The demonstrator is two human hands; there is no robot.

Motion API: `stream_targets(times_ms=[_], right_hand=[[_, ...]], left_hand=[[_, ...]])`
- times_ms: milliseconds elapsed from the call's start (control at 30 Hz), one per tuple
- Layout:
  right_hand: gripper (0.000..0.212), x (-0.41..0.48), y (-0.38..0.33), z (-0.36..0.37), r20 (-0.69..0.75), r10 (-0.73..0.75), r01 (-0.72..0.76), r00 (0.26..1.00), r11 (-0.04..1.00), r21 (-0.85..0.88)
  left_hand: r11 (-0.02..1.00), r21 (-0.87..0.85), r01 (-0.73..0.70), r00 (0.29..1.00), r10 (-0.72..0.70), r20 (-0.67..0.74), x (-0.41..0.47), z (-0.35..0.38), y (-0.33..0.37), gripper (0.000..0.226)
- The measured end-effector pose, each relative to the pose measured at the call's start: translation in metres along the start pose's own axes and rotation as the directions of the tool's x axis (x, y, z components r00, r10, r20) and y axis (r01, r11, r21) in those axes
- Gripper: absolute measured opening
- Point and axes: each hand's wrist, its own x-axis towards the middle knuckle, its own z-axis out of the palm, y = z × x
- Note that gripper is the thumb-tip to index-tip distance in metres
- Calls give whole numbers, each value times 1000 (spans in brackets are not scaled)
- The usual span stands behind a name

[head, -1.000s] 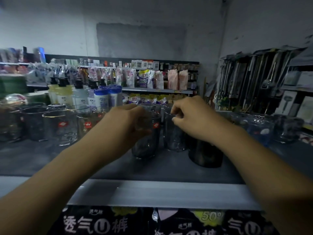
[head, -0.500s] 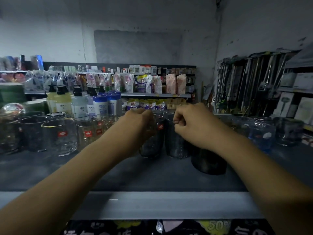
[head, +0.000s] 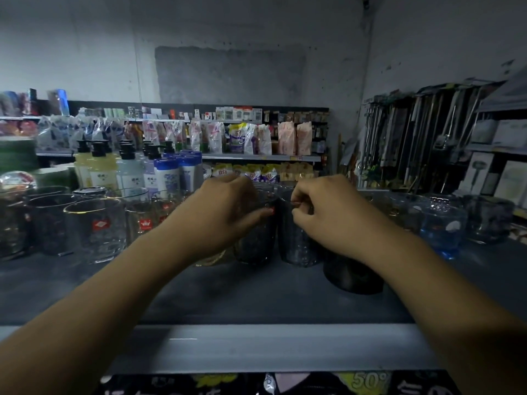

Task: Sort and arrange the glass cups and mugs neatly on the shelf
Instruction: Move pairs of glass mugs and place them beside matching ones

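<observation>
- Pump bottles (head: pixel 99 169), black pumps, pale yellow and clear bodies: 9–10 o'clock, grouped upright.
- White bottles, blue caps (head: pixel 178 173): just right of pump bottles, touching row.
- Back shelving (head: pixel 256 158): 12 o'clock; refill pouches (head: pixel 242 138) standing on it, pink pouches (head: pixel 295 138) at right end, yellow packets (head: pixel 256 173) on tier below.
- Small carded goods (head: pixel 236 113): top tier.
- Hanging long-handled utensils (head: pixel 413 138): 2 o'clock, packed close.
- Boxed goods (head: pixel 482 172): 3 o'clock.
- Green stack (head: pixel 17 155): 9 o'clock edge.
- Printed packs, "50%" mark (head: pixel 368 383): 6 o'clock.
- Grey wall, darker patch (head: pixel 228 72): 12 o'clock.
</observation>
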Motion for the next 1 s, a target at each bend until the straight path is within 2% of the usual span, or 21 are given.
stream_targets(times_ms=[133,167,233,333,400,467,533,600,700,833,1000], right_hand=[[11,6,2,-5,5,-4,4,1000,999,36],[11,10,2,-7,1,-2,2,1000,999,53],[9,22,3,-10,-14,6,-5,1000,997,80],[9,46,9,-14,-17,29,-28,999,996,80],[10,64,16,-13,12,61,-61,998,998,28],[15,79,24,-10,70,115,-113,991,993,-28],[22,90,30,-5,154,172,-164,973,985,-59],[28,95,33,-1,229,208,-195,951,978,-80],[34,98,32,2,270,224,-201,937,973,-111],[33,97,30,6,258,226,-198,939,972,-129],[26,91,30,8,257,198,-173,946,978,-114]], left_hand=[[999,21,28,999,-28,-39,35,-22,-8,27],[998,37,47,999,-46,-16,48,-25,-14,26],[989,75,131,983,-139,118,75,-23,-26,37],[966,155,207,893,-251,373,106,-5,-38,57],[952,166,259,811,-307,497,119,7,-43,63],[928,164,335,724,-365,586,127,13,-43,65],[908,151,391,681,-396,616,132,16,-43,67],[901,131,413,669,-397,628,136,18,-44,68],[904,82,420,669,-370,645,137,21,-43,56],[909,26,415,735,-352,580,131,23,-47,50],[911,-19,413,777,-341,528,124,26,-46,51]])
